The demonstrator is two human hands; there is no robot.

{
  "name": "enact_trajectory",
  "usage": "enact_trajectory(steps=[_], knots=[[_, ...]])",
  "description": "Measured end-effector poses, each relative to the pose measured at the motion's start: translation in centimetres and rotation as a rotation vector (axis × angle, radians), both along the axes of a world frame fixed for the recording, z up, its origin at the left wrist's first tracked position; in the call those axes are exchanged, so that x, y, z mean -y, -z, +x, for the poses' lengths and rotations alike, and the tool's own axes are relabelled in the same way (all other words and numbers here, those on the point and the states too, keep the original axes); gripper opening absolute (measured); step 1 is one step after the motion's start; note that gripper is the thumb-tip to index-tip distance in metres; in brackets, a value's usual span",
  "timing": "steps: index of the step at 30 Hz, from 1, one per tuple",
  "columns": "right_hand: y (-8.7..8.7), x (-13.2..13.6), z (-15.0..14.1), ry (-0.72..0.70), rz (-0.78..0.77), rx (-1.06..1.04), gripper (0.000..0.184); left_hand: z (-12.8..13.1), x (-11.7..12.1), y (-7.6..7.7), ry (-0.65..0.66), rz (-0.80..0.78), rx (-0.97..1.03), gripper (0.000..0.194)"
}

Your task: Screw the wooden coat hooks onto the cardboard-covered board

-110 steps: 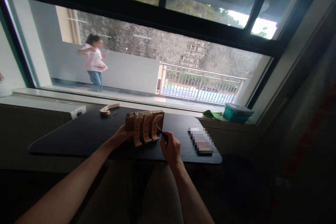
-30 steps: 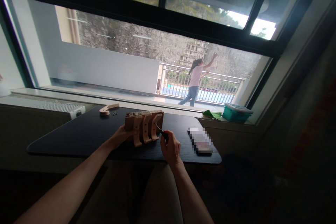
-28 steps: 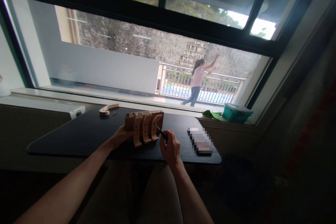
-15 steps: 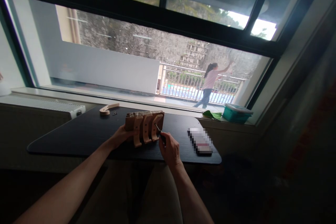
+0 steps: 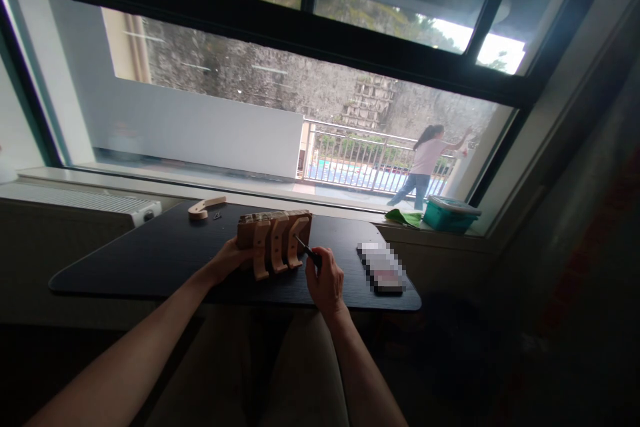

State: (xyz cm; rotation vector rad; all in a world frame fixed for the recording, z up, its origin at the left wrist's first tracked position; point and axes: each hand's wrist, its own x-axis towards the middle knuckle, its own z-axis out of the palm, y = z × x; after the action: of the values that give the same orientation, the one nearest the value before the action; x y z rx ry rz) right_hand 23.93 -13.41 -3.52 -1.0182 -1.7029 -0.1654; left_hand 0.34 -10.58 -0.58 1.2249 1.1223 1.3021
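My left hand grips the left end of a brown wooden board, which stands tilted on the dark table. Three pale wooden hooks sit side by side across the board's face, with dark holes in them. In my right hand is a screwdriver with a dark handle. Its thin shaft points up and left, the tip at the upper part of the rightmost hook. Whether a screw sits under the tip is too small to tell.
A loose wooden hook and a few small screws lie at the table's back left. A phone rests on the right of the table. On the windowsill are a green cloth and a teal box. A person is outside.
My right hand has shifted slightly right and its fingers have changed position on the screwdriver handle. The board stays nearly in place. The person outside has moved right.
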Motion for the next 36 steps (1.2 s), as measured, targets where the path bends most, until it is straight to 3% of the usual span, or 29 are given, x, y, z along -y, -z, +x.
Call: enact_trajectory(steps=[8,21,29,36], knots=[[-0.13,0.05,-0.16,0.020,0.130,0.119,0.016,0.17,0.15,-0.16,-0.003,-0.007,0.004,0.048],[0.16,-0.13,0.12,0.028,-0.017,-0.035,0.019,-0.21,-0.40,0.40,-0.008,0.016,-0.018,0.056],[0.01,0.09,-0.08,0.015,0.090,0.148,0.019,-0.12,-0.34,0.44,-0.009,0.023,-0.011,0.059],[0.11,-0.05,-0.10,0.028,0.038,0.043,0.020,-0.21,-0.44,0.47,-0.003,0.025,-0.012,0.060]])
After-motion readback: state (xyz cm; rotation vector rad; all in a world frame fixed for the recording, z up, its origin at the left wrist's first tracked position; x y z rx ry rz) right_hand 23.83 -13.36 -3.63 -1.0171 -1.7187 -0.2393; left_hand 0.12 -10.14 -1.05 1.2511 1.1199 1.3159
